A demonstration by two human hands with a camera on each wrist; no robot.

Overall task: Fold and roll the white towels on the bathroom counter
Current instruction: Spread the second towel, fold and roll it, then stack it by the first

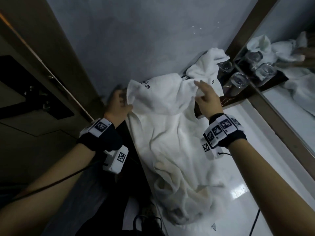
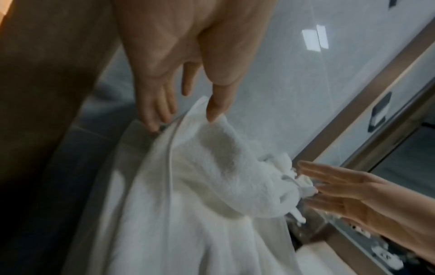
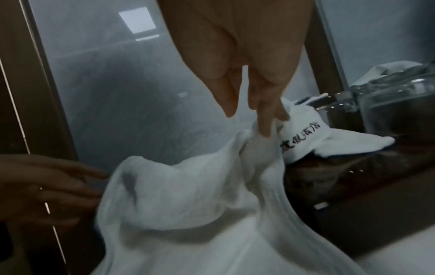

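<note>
A large white towel (image 1: pixel 170 133) lies crumpled lengthwise on the white counter (image 1: pixel 242 167), its far end raised. My right hand (image 1: pixel 199 89) pinches the far right corner between thumb and fingers, shown close in the right wrist view (image 3: pixel 263 122). My left hand (image 1: pixel 124 101) is at the far left corner. In the left wrist view its thumb tip (image 2: pixel 212 113) touches the hem and its straight fingers (image 2: pixel 153 115) stand apart from the cloth. A second white towel (image 1: pixel 208 65) with dark lettering lies bunched at the back.
Two clear glasses (image 1: pixel 239 80) stand on a dark wooden ledge (image 1: pixel 237 96) beside the second towel, under the mirror (image 1: pixel 289 99). A grey wall (image 1: pixel 153 40) backs the counter and a wooden door frame (image 1: pixel 56 62) runs along the left. A black cable (image 1: pixel 255 220) lies near the front.
</note>
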